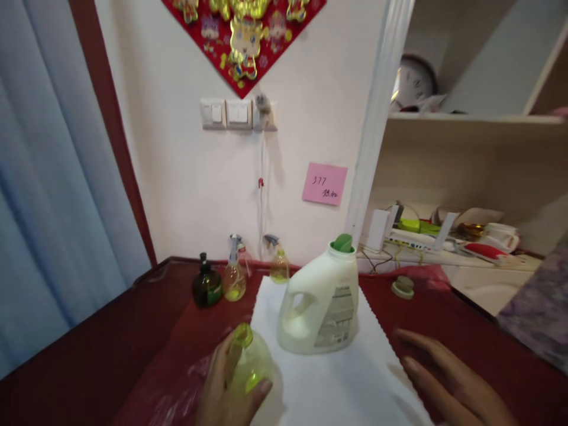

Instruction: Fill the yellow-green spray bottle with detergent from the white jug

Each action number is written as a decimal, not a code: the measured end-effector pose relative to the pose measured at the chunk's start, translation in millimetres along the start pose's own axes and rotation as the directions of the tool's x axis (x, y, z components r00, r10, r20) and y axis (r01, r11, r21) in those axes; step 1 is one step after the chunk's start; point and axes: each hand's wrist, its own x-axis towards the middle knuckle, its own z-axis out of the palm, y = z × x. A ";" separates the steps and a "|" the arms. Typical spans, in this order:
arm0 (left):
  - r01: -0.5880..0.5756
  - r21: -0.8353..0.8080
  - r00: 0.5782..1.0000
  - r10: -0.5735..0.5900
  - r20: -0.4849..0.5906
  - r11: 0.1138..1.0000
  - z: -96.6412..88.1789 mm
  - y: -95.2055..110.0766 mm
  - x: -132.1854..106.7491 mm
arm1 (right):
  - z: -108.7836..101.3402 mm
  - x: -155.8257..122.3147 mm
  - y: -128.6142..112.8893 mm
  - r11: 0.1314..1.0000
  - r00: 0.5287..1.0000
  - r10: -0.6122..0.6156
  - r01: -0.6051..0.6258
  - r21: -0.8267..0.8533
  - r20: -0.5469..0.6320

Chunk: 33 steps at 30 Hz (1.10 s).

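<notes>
Left hand (217, 383): wrapped around the small bottle, the thumb across its near side and the fingers on its left.
Small bottle (249, 365): in the left hand's grip, see-through and yellow-green, its bare mouth pointing up, some bright liquid showing low inside; the hand hides the base, so whether it touches anything cannot be told.
Right hand (452, 384): empty, fingers stretched and slightly bent, pointing inward, well apart from the left; whether it rests on anything is unclear.
White jug (322, 307): upright beyond and between both hands, its loop handle toward the left hand's side, a printed label facing the person, a green spout (342, 242) at the top.
White sheet (331, 384): under the jug, spread between the hands, its scalloped right edge running close by the right hand.
Dark red bench (151, 322): beneath the sheet, reaching outward past both hands.
Dark pump bottle (206, 288): standing beyond the left hand.
Grey-headed spray bottle (234, 285): just right of the pump bottle, also beyond the left hand.
Round greenish piece (403, 287): lying on the bench beyond the right hand.
Pink note (325, 184): on the wall above the jug, far beyond the hands, marked "377".
</notes>
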 end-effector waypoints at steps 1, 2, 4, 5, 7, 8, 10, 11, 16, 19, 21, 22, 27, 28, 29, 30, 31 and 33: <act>0.005 -0.018 1.000 -0.005 0.005 1.000 -0.1 2.8 -0.7 | 13.9 -4.4 -26.2 0.998 0.996 -0.014 0.008 0.065 0.090; 0.008 -0.030 1.000 -0.007 0.011 1.000 -0.4 4.7 -0.7 | 29.5 -8.1 -49.6 0.990 0.986 -0.039 0.015 0.144 0.164; 0.001 -0.039 1.000 0.001 0.026 0.999 -1.7 5.8 0.7 | 63.7 -12.2 -84.6 0.956 0.960 -0.067 -0.017 0.294 0.273; -0.008 -0.034 0.999 0.009 0.032 0.999 -2.7 5.1 1.9 | 80.8 -12.0 -96.1 0.929 0.959 -0.058 -0.049 0.366 0.278; -0.036 -0.015 0.999 0.036 0.040 0.999 -4.8 1.8 4.9 | 111.9 -6.5 -109.9 0.854 0.959 -0.025 -0.127 0.504 0.283; -0.051 -0.006 0.998 0.051 0.039 0.999 -5.7 -0.4 6.5 | 125.0 -1.4 -114.1 0.813 0.966 -0.002 -0.148 0.562 0.257; -0.073 0.016 0.997 0.072 0.030 0.997 -6.8 -5.0 9.4 | 144.9 11.3 -121.7 0.756 0.974 0.026 -0.166 0.634 0.224; -0.078 0.028 0.997 0.077 0.024 0.997 -7.1 -7.2 10.5 | 151.9 17.8 -125.9 0.742 0.977 0.029 -0.162 0.650 0.210; -0.077 0.037 0.997 0.078 -0.004 0.996 -7.4 -13.3 11.6 | 168.0 38.6 -147.1 0.733 0.983 0.028 -0.142 0.665 0.179; -0.068 0.025 0.998 0.068 -0.016 0.997 -8.0 -12.8 10.0 | 170.7 42.9 -148.5 0.716 0.982 0.046 -0.161 0.680 0.184; -0.061 0.023 0.998 0.062 -0.015 0.998 -8.3 -11.7 9.3 | 169.3 45.0 -144.4 0.698 0.980 0.060 -0.177 0.693 0.190; -0.058 0.022 0.998 0.058 -0.013 0.998 -8.4 -11.1 9.2 | 167.2 46.1 -141.8 0.689 0.979 0.073 -0.186 0.700 0.188; -0.028 0.005 1.000 0.028 -0.005 1.000 -8.9 -8.9 10.1 | 140.3 48.9 -132.7 0.630 0.974 0.177 -0.224 0.744 0.144; -0.023 0.009 1.000 0.023 0.000 1.000 -9.0 -9.0 10.1 | 132.0 48.8 -132.0 0.613 0.971 0.193 -0.231 0.755 0.141; -0.018 0.013 1.000 0.018 0.006 1.000 -9.0 -9.3 9.9 | 122.9 48.5 -131.1 0.590 0.967 0.213 -0.243 0.769 0.142; -0.015 0.014 1.000 0.015 0.014 1.000 -9.0 -9.9 9.7 | 113.4 48.2 -129.7 0.564 0.959 0.238 -0.263 0.783 0.151; -0.016 0.013 1.000 0.016 0.021 1.000 -8.8 -10.8 9.5 | 103.8 48.0 -127.3 0.541 0.950 0.267 -0.287 0.791 0.162; -0.026 0.010 0.999 0.026 0.033 1.000 -8.0 -13.4 9.2 | 85.3 48.7 -118.0 0.533 0.932 0.311 -0.333 0.778 0.185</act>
